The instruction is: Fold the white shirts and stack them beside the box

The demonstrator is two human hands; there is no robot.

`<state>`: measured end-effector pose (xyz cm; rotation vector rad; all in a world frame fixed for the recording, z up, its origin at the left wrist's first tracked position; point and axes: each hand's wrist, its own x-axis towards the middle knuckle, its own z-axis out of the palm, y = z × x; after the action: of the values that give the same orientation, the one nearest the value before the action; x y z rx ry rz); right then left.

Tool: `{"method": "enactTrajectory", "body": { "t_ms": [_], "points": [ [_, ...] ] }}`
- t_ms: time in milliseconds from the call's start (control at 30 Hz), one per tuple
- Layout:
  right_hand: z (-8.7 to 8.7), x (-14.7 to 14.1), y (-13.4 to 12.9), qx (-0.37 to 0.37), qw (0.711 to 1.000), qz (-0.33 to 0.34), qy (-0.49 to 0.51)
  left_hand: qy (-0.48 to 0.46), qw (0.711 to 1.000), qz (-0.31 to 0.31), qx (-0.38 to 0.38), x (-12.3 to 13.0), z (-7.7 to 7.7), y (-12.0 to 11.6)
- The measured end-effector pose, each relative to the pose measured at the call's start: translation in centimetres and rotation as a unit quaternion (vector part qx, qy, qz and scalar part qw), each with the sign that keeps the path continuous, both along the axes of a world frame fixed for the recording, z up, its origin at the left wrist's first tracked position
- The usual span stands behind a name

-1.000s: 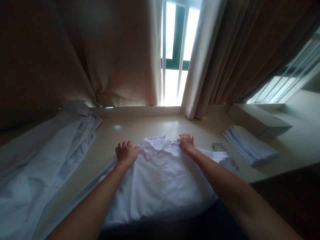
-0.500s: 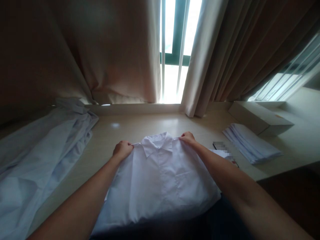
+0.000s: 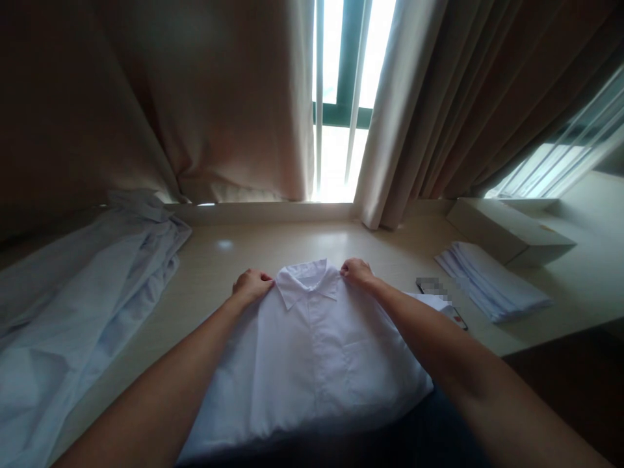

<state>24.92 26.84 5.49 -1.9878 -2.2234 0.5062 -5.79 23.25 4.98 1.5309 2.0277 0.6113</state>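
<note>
A white collared shirt (image 3: pixel 297 351) lies front side up on the pale table (image 3: pixel 214 247), its collar toward the window and its lower part reaching the near edge. My left hand (image 3: pixel 251 285) pinches the shoulder seam just left of the collar. On the other side, my right hand (image 3: pixel 355 270) is closed on the shoulder close to the collar's right point. A chest pocket shows faintly on the shirt's right half. My forearms cover parts of both sleeves.
Several white shirts lie heaped (image 3: pixel 97 286) at the left. A folded white stack (image 3: pixel 502 283) and a box (image 3: pixel 511 227) are at the right. A phone-like flat object (image 3: pixel 459 318) lies partly under white cloth. Curtains (image 3: pixel 244 97) hang behind.
Both hands have slid inward along the shoulders toward the collar, the left one to the right and the right one to the left. The shirt has stayed nearly in place.
</note>
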Motion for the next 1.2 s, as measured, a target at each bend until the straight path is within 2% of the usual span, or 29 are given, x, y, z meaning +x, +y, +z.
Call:
{"method": "enactTrajectory", "body": {
  "t_ms": [167,367,500,633,733,867,933,1000,1067,1200],
  "points": [
    [0.3,-1.1,0.2,-0.024,0.999,-0.027,0.008,-0.131,0.991,0.008,-0.004,1.0,-0.9,0.1],
    [0.9,-3.4,0.4,-0.033,0.996,-0.075,0.037,-0.294,0.954,0.047,0.009,3.1,-1.3,0.5],
    [1.3,-3.9,-0.1,0.010,0.990,-0.121,0.068,-0.367,0.930,0.023,0.013,3.0,-0.6,-0.6],
    [1.9,-4.4,-0.4,0.031,0.995,-0.078,0.055,-0.375,0.927,-0.025,-0.004,2.0,0.6,-1.9],
    [2.7,-5.1,-0.8,0.060,0.996,-0.043,0.042,-0.343,0.939,-0.032,-0.003,1.6,1.3,-2.3],
    [4.1,-5.6,-2.0,0.100,0.994,-0.014,0.033,-0.270,0.962,0.005,0.043,2.4,2.4,-1.9],
    [4.7,-5.4,-2.8,0.136,0.990,0.012,0.031,-0.166,0.983,0.020,0.072,3.2,3.2,-1.8],
    [5.3,-4.9,-3.5,0.187,0.981,0.045,0.035,-0.006,0.995,0.015,0.095,3.9,3.9,-1.9],
    [5.7,-4.2,-4.0,0.235,0.969,0.065,0.039,0.136,0.984,-0.004,0.118,4.3,4.4,-2.2],
    [6.3,-3.0,-4.4,0.226,0.973,0.029,0.029,0.248,0.955,-0.034,0.161,4.0,5.0,-3.0]
  ]
}}
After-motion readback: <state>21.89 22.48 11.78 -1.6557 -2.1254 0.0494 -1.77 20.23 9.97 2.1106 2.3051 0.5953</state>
